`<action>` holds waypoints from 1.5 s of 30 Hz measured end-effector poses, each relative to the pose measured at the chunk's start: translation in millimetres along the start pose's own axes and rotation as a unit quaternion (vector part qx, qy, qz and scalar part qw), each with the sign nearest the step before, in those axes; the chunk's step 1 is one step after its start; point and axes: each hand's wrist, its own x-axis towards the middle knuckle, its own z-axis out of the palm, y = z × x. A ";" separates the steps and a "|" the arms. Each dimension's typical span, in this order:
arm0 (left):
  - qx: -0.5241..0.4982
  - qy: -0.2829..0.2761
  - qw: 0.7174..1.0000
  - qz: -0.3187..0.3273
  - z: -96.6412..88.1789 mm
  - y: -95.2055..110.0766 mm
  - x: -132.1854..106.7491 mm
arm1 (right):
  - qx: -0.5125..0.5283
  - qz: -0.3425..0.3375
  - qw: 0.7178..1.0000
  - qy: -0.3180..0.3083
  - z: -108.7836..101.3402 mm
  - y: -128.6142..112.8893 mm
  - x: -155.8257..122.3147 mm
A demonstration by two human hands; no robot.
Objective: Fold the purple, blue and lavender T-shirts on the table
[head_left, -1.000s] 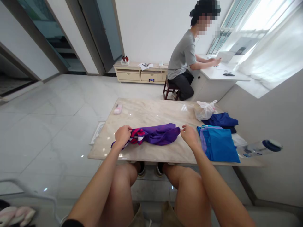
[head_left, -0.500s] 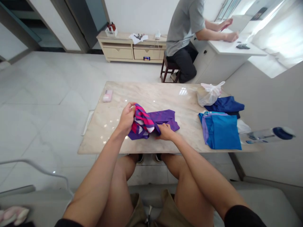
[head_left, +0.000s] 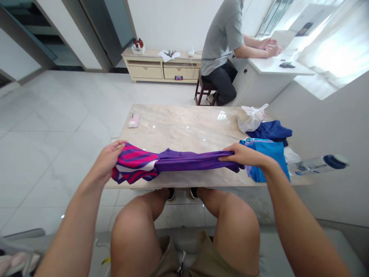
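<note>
Both hands have drawn apart since the earlier frame, pulling the purple garment (head_left: 190, 161) taut over the table (head_left: 184, 127) edge at 6 o'clock. The left hand (head_left: 106, 161) pinches its striped 9 o'clock end and the right hand (head_left: 245, 156) clasps the 3 o'clock end. The step looks like straightening; laying it flat calls for even tension.

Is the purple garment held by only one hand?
No, the left hand grips the striped end of the purple garment and the right hand grips its other end.
</note>
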 end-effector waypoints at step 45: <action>0.505 -0.277 0.775 0.260 215.5 -146.2 -37.1 | -0.245 0.214 0.874 0.360 146.7 119.6 198.1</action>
